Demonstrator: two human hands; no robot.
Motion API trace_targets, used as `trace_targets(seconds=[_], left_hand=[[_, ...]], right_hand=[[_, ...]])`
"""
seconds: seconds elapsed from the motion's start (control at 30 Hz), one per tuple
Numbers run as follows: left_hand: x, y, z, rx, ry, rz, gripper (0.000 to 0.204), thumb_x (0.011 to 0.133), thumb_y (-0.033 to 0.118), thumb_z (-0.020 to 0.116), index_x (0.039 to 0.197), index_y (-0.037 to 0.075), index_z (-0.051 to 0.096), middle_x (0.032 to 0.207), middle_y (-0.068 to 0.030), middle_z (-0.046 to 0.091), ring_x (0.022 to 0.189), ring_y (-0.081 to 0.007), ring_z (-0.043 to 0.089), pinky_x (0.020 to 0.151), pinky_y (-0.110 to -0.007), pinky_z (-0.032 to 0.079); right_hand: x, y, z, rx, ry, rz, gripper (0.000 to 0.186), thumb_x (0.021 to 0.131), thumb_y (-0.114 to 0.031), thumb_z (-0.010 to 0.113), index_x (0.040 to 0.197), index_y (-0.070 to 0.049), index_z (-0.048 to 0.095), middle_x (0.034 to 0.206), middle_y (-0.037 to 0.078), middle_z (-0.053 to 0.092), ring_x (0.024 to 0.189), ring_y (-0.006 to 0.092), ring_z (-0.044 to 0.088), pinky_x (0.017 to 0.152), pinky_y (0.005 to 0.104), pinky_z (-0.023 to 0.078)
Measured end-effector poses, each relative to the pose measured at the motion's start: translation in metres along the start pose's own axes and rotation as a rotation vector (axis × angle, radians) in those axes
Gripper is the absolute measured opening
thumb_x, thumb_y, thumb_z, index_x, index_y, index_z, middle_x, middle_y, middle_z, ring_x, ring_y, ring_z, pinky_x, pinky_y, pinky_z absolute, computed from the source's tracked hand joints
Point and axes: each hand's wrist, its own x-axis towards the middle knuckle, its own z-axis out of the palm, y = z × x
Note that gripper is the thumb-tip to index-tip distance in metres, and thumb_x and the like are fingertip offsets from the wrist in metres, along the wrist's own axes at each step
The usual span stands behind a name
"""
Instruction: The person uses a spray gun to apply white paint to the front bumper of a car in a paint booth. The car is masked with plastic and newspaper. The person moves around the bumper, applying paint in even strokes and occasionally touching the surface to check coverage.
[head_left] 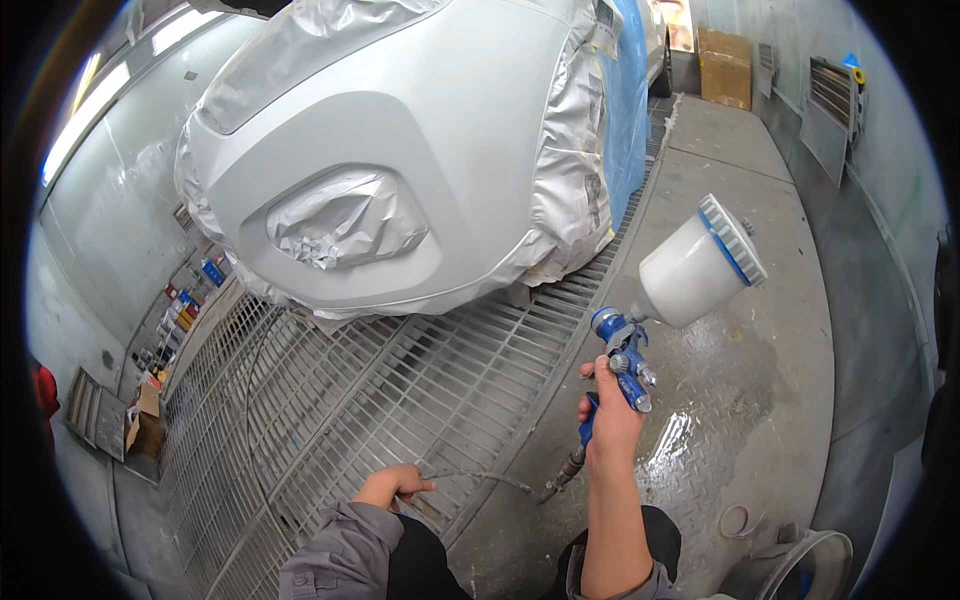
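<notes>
My right hand (612,425) is closed round the handle of a blue paint spray gun (628,365), which tilts to the right. On the gun sits a whitish paint cup (690,270) with a blue ring and a ribbed lid. A thin air hose (480,474) runs from the gun's handle to my left hand (393,485), whose fingers are curled on it low over the floor grating. Ahead of both hands, apart from the gun, is a light grey car bumper (470,150). Silvery masking paper (345,220) covers its oval opening and its borders.
Blue masking film (624,110) hangs along the car's side. Slatted metal grating (350,400) lies under the bumper, with tread plate (745,400) to the right. A roll of tape (735,521) and a metal drum (800,565) are near right. Cans and bottles (182,315) line the left wall.
</notes>
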Motion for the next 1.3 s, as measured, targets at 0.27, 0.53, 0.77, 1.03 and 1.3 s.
trace_targets(seconds=[0.27,0.53,0.77,1.03,1.3], left_hand=[[-0.005,0.000,0.002,-0.019,0.012,-0.017,0.072,0.097,0.055,0.068,0.137,-0.004,0.055,0.081,-0.0124,0.063,0.074,-0.0265,0.068,0.053,-0.049,0.063],[-0.009,0.004,0.000,-0.008,0.001,-0.023,0.071,0.097,0.054,0.068,0.138,-0.003,0.055,0.082,-0.0118,0.063,0.075,-0.0258,0.068,0.054,-0.048,0.063],[-0.006,0.001,0.002,-0.003,0.002,-0.025,0.069,0.097,0.054,0.068,0.132,-0.004,0.058,0.082,-0.0121,0.063,0.074,-0.0261,0.067,0.053,-0.048,0.062],[-0.002,-0.002,0.003,-0.003,0.004,-0.007,0.072,0.097,0.055,0.068,0.138,-0.004,0.055,0.082,-0.0130,0.064,0.071,-0.0281,0.067,0.052,-0.049,0.062],[-0.001,-0.002,0.002,0.009,-0.004,-0.013,0.070,0.098,0.054,0.067,0.136,-0.004,0.057,0.080,-0.0136,0.065,0.066,-0.0303,0.067,0.050,-0.048,0.061]], right_hand=[[-0.004,-0.004,0.005,0.022,0.021,0.012,0.020,0.097,-0.024,0.074,0.094,-0.004,0.070,0.082,0.003,0.071,0.050,0.0075,0.055,0.044,0.0246,0.043],[-0.004,-0.004,0.006,0.018,0.019,-0.004,0.020,0.097,-0.024,0.075,0.092,-0.005,0.070,0.081,0.003,0.072,0.049,0.0074,0.054,0.043,0.0241,0.042],[-0.004,-0.003,0.005,-0.011,-0.001,0.012,0.020,0.097,-0.024,0.074,0.093,-0.006,0.068,0.080,0.002,0.070,0.049,0.0077,0.054,0.043,0.0245,0.042],[-0.006,-0.004,0.007,-0.006,0.006,0.008,0.022,0.097,-0.023,0.075,0.089,-0.003,0.071,0.074,0.002,0.067,0.048,0.0074,0.053,0.042,0.0243,0.041],[-0.006,-0.002,0.008,-0.031,-0.006,0.007,0.023,0.097,-0.024,0.075,0.089,-0.003,0.071,0.072,0.001,0.066,0.048,0.0076,0.053,0.043,0.0245,0.041]])
